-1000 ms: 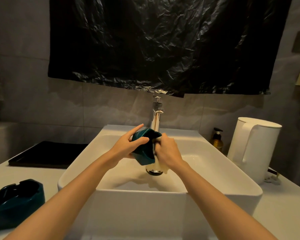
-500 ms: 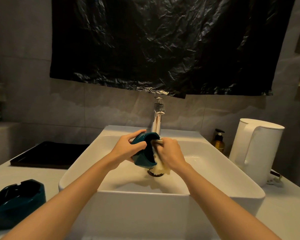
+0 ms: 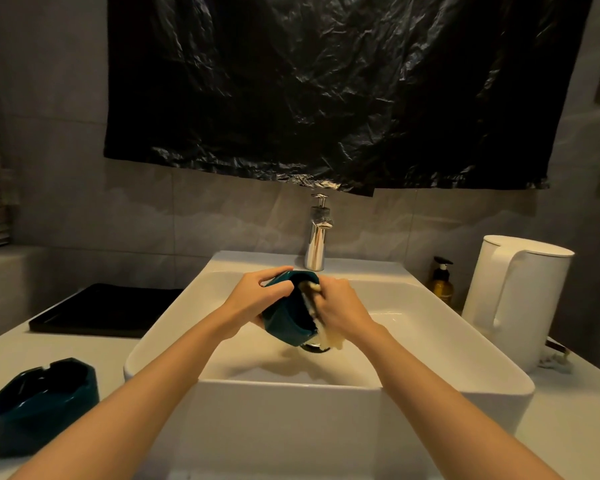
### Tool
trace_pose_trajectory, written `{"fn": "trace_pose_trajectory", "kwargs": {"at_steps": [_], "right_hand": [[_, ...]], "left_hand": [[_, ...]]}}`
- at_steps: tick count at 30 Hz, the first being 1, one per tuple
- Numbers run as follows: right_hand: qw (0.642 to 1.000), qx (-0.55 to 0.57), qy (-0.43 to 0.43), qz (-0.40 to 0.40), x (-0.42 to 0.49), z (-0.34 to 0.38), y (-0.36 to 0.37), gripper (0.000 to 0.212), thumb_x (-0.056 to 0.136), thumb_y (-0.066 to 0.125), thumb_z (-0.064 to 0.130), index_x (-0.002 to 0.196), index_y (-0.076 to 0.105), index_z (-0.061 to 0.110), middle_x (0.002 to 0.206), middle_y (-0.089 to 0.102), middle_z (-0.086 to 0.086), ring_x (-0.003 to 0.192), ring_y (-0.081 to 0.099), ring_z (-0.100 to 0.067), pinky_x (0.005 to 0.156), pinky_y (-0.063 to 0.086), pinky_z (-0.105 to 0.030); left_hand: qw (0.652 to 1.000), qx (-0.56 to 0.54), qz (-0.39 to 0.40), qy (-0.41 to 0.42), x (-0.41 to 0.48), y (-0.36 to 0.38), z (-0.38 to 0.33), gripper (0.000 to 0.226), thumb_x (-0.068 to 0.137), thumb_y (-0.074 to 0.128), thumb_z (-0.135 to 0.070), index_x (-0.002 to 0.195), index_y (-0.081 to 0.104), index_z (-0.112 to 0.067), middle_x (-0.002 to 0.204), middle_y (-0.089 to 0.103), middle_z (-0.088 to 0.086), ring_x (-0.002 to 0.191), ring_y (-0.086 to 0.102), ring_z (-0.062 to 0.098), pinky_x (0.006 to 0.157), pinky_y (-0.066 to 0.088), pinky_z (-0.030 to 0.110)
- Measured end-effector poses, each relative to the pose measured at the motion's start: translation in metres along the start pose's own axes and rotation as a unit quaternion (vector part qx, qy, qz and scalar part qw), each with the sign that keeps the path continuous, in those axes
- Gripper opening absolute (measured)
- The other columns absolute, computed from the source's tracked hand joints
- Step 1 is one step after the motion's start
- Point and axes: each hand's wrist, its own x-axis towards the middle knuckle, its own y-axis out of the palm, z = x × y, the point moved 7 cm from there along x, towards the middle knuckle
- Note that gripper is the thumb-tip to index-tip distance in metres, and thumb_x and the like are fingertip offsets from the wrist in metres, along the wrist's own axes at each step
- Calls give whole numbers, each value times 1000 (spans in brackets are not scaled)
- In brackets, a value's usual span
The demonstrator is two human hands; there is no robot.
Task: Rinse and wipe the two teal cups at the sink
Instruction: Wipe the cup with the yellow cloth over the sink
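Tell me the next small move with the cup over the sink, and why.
Probably rotate the teal cup slightly in the left hand: it is tilted over the sink, and the right hand presses a pale cloth against only one side of its mouth.

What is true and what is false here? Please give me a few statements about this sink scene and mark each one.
1. The left hand holds a teal cup above the sink. True.
2. The right hand wipes that cup with a pale cloth. True.
3. The second teal cup lies inside the sink. False: it stands on the counter, left of the sink.
4. The white kettle stands left of the sink. False: it stands on the right.
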Motion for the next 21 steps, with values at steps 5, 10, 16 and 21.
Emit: {"fn": "trace_pose_trajectory", "kwargs": {"at_steps": [5,10,16,21], "right_hand": [[990,76,35,115,0,-8,16,25,103,38,23,116,57,14,113,62,-6,106,57,-24,90,48,-35],[988,153,26,7,-2,-2,-5,30,94,54,39,101,73,16,93,71,-5,86,64,-21,75,54,-34],[981,159,27,103,-5,1,3,33,99,44,36,108,65,13,101,67,-7,88,60,-16,74,48,-22],[987,134,32,89,-3,2,8,28,97,49,7,121,59,17,113,65,-7,101,60,-20,80,52,-26]], "left_hand": [[999,21,-16,-20,-2,-4,3,33,92,57,-26,125,57,-27,112,60,2,101,57,23,65,56,31],[1000,-12,-16,-20,-3,-3,0,21,95,52,-23,114,61,-23,98,61,2,88,57,19,67,57,36],[1000,0,-24,-20,-4,-7,-1,13,94,52,-24,103,62,-28,95,61,1,88,56,20,65,57,36],[999,31,8,-14,-4,1,1,21,95,52,-23,115,59,-27,104,61,1,96,57,21,66,55,30]]}}
